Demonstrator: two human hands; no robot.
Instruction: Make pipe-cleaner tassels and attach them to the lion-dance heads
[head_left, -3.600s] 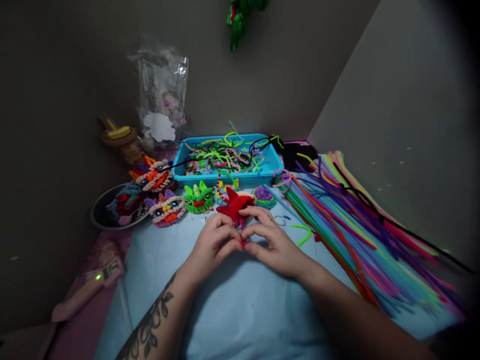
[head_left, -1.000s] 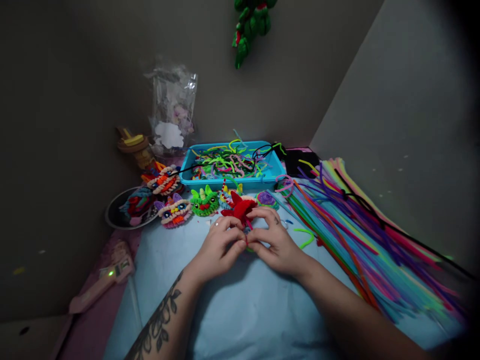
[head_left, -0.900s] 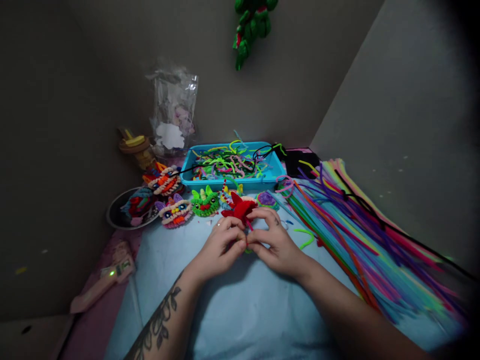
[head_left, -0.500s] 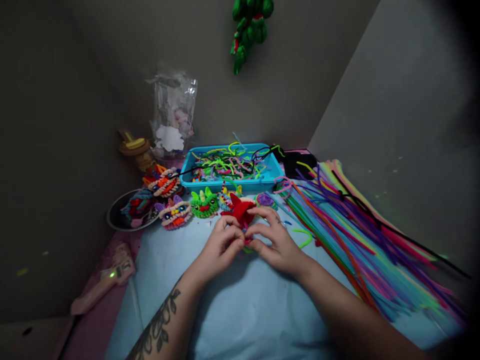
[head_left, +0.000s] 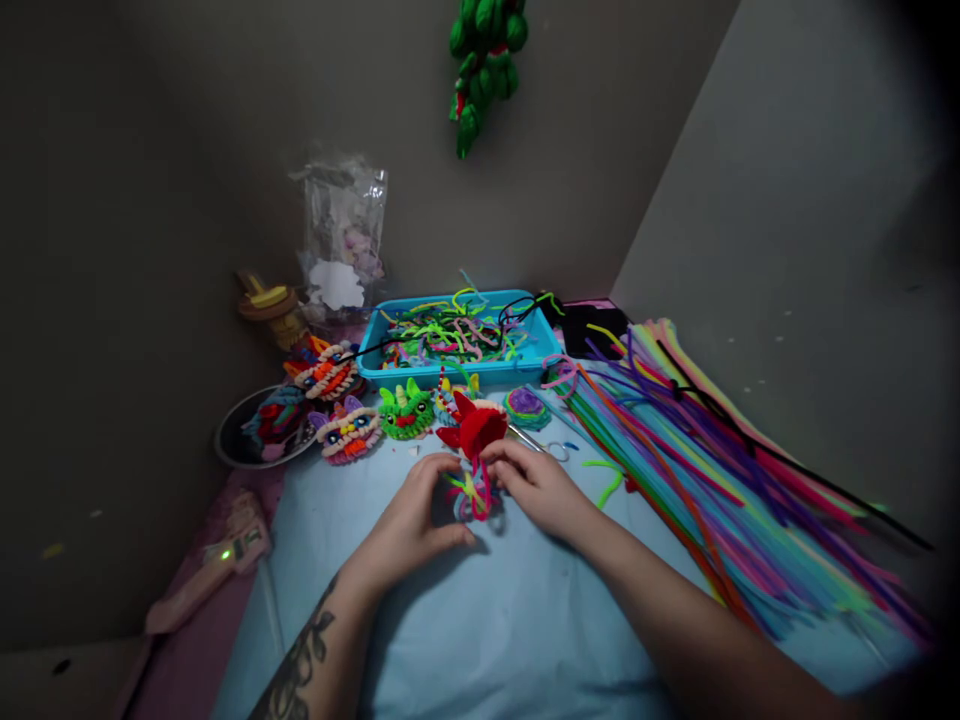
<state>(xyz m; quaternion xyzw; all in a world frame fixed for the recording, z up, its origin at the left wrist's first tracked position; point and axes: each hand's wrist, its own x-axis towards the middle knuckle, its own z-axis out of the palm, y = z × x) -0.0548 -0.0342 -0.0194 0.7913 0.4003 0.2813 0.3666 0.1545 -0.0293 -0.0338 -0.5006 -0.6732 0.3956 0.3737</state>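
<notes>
My right hand point(head_left: 536, 488) is closed, its fingertips pinching at a pink pipe cleaner point(head_left: 478, 470). This strand runs down from a red fuzzy shape point(head_left: 484, 430) with pointed tips. Below, it meets a small looped cluster of pink, yellow and blue pipe cleaners point(head_left: 470, 497). Just left of that cluster, my left hand point(head_left: 416, 515) is open, thumb and fingers apart, holding nothing. Whether the left fingertips brush the yellow-green ends is unclear. Behind the red shape stand a green pipe-cleaner animal head point(head_left: 406, 410) and a purple-and-teal round piece point(head_left: 527, 408).
A blue tray point(head_left: 480, 378) of pipe-cleaner scraps stands at the back. Long pipe cleaners point(head_left: 697, 460) fan out at right. At left are a cream-and-orange animal head point(head_left: 349, 432), a metal bowl point(head_left: 225, 445) and a pink glue gun point(head_left: 217, 565). Scissors point(head_left: 555, 450) lie beyond my right hand.
My left hand has let go and opened, moving left and away from the looped cluster. The right fingers have drawn closer together at the pink strand. The view has shifted slightly.
</notes>
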